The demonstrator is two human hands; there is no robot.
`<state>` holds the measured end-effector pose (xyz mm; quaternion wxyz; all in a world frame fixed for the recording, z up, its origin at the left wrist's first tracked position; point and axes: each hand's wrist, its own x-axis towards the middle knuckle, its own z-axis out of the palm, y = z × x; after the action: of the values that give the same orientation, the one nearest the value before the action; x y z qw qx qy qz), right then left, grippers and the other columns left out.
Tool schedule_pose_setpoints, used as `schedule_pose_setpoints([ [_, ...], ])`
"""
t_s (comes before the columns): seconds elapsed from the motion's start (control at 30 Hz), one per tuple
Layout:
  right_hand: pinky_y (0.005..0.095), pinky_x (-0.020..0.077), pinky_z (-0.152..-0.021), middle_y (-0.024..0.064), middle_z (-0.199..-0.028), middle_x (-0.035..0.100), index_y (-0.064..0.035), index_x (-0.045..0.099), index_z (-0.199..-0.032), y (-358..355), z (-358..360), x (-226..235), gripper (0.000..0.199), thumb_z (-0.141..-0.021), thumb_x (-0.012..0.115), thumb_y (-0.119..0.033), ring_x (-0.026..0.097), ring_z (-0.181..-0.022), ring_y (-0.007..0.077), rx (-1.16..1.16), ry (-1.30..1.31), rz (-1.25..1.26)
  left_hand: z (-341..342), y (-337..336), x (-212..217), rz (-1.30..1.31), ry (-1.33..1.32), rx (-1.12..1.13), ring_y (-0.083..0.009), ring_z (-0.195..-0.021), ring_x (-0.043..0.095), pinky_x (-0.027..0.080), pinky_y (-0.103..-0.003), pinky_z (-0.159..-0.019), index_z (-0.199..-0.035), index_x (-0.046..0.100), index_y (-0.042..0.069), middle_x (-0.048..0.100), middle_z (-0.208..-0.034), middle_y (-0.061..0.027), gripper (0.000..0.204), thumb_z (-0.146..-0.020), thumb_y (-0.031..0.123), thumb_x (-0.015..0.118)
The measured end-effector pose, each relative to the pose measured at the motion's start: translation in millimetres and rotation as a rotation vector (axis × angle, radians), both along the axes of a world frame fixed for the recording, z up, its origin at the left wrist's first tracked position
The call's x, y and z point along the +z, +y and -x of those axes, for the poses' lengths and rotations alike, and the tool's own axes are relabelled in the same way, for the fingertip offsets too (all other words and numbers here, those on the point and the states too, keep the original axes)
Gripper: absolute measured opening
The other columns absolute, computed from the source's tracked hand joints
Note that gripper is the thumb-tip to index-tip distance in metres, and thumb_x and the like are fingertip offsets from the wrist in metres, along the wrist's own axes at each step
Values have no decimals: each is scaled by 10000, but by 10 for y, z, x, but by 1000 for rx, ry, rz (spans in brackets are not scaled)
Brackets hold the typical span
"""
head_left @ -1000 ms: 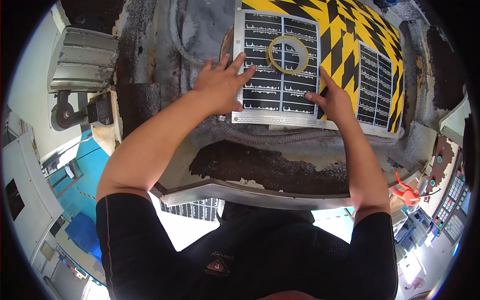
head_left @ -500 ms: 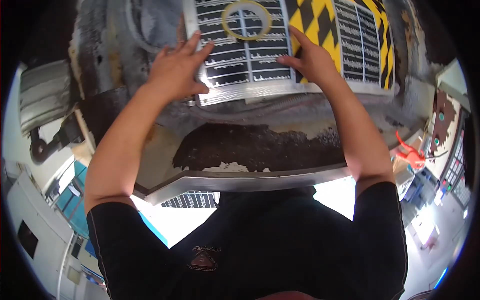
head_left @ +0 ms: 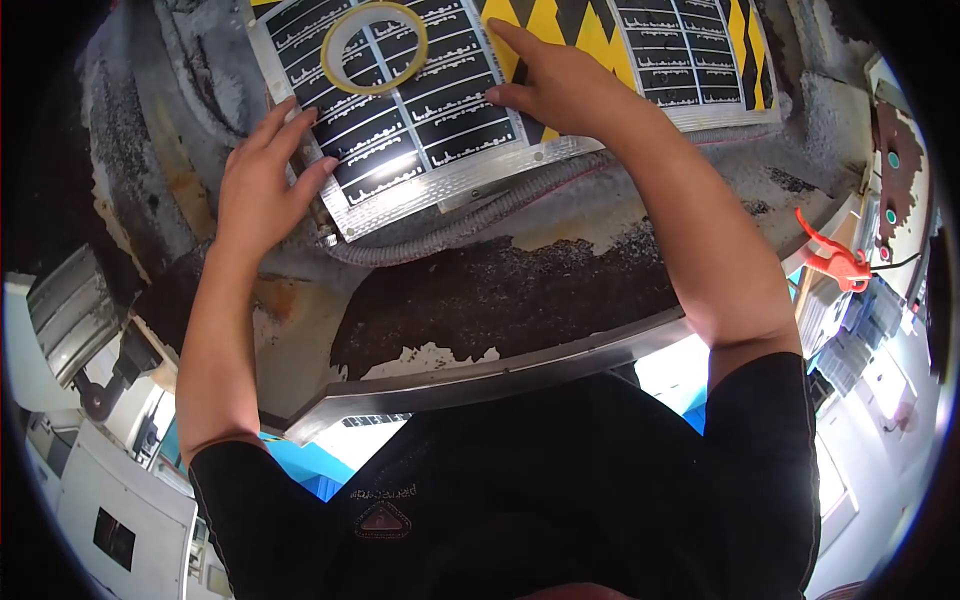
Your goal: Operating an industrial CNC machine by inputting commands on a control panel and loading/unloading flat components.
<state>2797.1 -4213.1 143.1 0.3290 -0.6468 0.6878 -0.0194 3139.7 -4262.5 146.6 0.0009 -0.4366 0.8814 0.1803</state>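
Left hand: the left hand lies along the left margin of the label sheet, its grip spread, with the fingertips on the edge and the thumb reaching the black labels
Right hand: the right hand is at the opposite side, its grip also spread, index finger and thumb apart, the thumb tip over the labels and the index finger near the border with the striped area
Label sheet: the black-and-white label sheet lies tilted between the two hands, two columns wide, on a metal plate with a bare silvery lower strip
Tape roll: the yellow tape roll rests flat on the upper part of the label sheet, apart from both hands
Right of it: black-and-yellow striped sheeting, then a second label sheet
Below the plate: a ribbed hose, then a worn machine surface with peeling paint
Far right: a red air gun
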Motion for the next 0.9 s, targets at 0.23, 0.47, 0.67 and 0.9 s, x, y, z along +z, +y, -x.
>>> schedule_pose_setpoints([
  [0.23,444,551,-877,212,-1080,721,-206,334,-1574,-42,31,-49,775,-927,713,-403,710,-986,374,31,20,31,-35,-115,19,110,176,34,-347,-981,676,539,-398,-797,-1031,685,55,688,-1110,-130,274,-871,268,751],
  [0.47,492,538,-856,228,-1017,721,-145,358,-1548,-93,188,188,743,-928,695,-379,688,-974,426,109,-66,143,-188,-302,128,137,97,111,-385,-700,641,492,-435,-625,-775,629,17,648,-746,-169,307,-904,280,720],
  [0.67,425,549,-762,156,-948,719,-95,616,-1287,711,442,1741,451,-912,727,-320,706,-899,337,199,-449,264,-284,-88,482,-180,130,232,-190,-596,521,442,-372,-590,-773,601,-3,570,-638,-130,258,-929,182,690],
  [0.9,287,529,-643,68,-847,706,22,660,-1154,2044,2939,3014,383,-1007,601,-327,679,-714,166,-501,-674,583,124,1503,1356,-507,165,391,-162,-795,686,535,-328,-724,-967,693,33,712,-800,-106,189,-913,214,706],
])
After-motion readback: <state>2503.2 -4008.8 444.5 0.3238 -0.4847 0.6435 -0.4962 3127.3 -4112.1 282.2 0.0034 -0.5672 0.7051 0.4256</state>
